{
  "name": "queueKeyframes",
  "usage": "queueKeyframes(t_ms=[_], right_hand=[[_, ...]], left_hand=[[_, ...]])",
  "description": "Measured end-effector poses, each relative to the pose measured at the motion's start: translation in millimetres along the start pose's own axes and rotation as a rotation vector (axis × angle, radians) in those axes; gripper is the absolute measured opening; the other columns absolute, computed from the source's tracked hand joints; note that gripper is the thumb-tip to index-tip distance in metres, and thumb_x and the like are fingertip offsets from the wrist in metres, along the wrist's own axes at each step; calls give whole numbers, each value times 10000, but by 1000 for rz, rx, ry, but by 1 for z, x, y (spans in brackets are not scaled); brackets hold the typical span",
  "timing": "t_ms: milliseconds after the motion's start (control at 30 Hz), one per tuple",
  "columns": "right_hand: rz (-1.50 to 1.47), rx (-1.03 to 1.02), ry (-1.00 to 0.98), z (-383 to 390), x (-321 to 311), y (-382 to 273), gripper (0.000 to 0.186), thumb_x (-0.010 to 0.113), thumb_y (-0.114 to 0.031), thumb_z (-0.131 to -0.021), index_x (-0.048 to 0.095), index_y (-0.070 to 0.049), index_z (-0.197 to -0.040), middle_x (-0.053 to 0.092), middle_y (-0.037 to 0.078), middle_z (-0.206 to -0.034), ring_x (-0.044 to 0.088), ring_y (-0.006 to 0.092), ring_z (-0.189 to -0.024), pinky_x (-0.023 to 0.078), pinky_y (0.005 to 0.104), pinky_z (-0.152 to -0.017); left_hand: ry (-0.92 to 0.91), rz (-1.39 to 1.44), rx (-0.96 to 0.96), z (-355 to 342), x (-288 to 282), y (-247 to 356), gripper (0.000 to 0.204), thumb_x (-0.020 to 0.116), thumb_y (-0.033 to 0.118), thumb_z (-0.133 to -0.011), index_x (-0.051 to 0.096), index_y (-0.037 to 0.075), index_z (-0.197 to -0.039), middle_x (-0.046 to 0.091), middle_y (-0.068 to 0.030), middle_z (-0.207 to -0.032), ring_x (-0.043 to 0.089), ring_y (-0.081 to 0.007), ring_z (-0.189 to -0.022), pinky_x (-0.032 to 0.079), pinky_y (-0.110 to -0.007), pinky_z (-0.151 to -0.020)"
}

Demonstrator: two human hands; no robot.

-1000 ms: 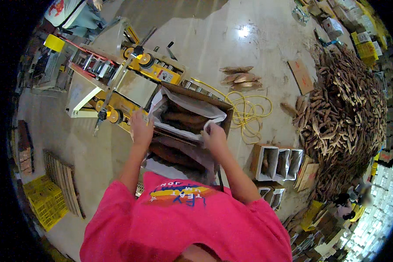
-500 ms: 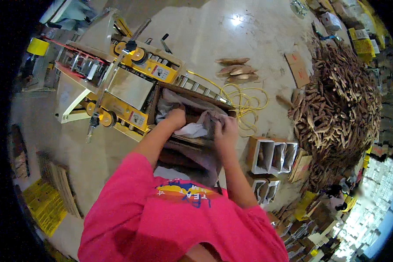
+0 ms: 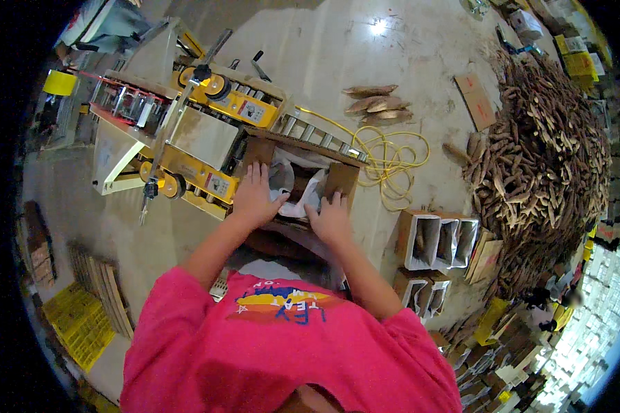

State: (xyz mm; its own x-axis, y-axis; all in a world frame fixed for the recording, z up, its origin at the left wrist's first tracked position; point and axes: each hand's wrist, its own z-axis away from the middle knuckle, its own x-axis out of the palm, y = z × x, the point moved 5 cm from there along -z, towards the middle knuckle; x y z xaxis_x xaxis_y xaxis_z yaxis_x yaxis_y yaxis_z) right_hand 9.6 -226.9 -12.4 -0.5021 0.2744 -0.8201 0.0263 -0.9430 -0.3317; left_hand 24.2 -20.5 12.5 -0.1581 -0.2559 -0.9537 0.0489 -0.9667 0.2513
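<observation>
A cardboard carton [image 3: 306,146] stands in front of me at the machine's roller end. Its white plastic liner [image 3: 281,174] shows in the gap between the two side flaps, with something brown inside that I cannot make out. On the left flap [image 3: 258,149] my left hand [image 3: 253,198] lies flat, fingers stretched and thumb pointing toward the gap. My right hand [image 3: 331,220] rests on the near part of the right flap [image 3: 342,180], fingers apart. Neither hand grips anything.
Left of the carton is a yellow-sided carton-sealing machine [image 3: 207,138] with rollers. A yellow cord [image 3: 393,162] lies coiled on the floor. Lined open cartons [image 3: 420,241] stand to the right, before a large heap of long brown pieces [image 3: 537,158]. Several similar pieces [image 3: 375,103] lie farther off.
Both hands have come out of the carton's liner onto its side flaps, which now lean inward over the opening. The liner has been tucked down inside.
</observation>
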Motion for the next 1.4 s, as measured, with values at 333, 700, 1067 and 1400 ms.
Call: queueKeyframes(t_ms=[333, 700, 1067, 1400], right_hand=[[-295, -220, 620, -23, -82, -17, 290, 620, -303, -876, 660, -21, -929, 597, 173, -1042, 567, 384, -976, 500, 491, -807], [-212, -564, 390, -68, -67, -46, 292, 628, -264, -870, 650, -104, -1113, 609, 146, -1163, 556, 356, -1100, 470, 450, -885], [82, -375, 421, -62, -65, 19, 640, 661, -320, -840, 458, -114, -1411, 423, 125, -1466, 325, 344, -1396, 183, 529, -1151], [61, -263, 416, -44, -16, 32, 661, 718, -312, -756, 514, -279, -1383, 367, 124, -1515, 239, 421, -1423, 228, 572, -1128]], left_hand=[[-37, -191, -268, -78, 44, -2, 421, 598, 313, -839, 608, 28, -1148, 525, -189, -1267, 510, -351, -1124, 361, -493, -977], [398, 108, -384, -59, 80, -36, 328, 570, 177, -871, 521, -6, -1138, 494, -225, -1222, 442, -394, -1188, 343, -508, -1015], [900, 387, -198, -44, 30, -28, 188, 526, 113, -914, 502, 8, -1068, 507, -203, -1128, 458, -374, -1096, 322, -490, -981], [768, 118, -211, -65, -27, -63, 444, 563, 191, -916, 470, 31, -1319, 479, -197, -1326, 419, -388, -1242, 316, -493, -1041]])
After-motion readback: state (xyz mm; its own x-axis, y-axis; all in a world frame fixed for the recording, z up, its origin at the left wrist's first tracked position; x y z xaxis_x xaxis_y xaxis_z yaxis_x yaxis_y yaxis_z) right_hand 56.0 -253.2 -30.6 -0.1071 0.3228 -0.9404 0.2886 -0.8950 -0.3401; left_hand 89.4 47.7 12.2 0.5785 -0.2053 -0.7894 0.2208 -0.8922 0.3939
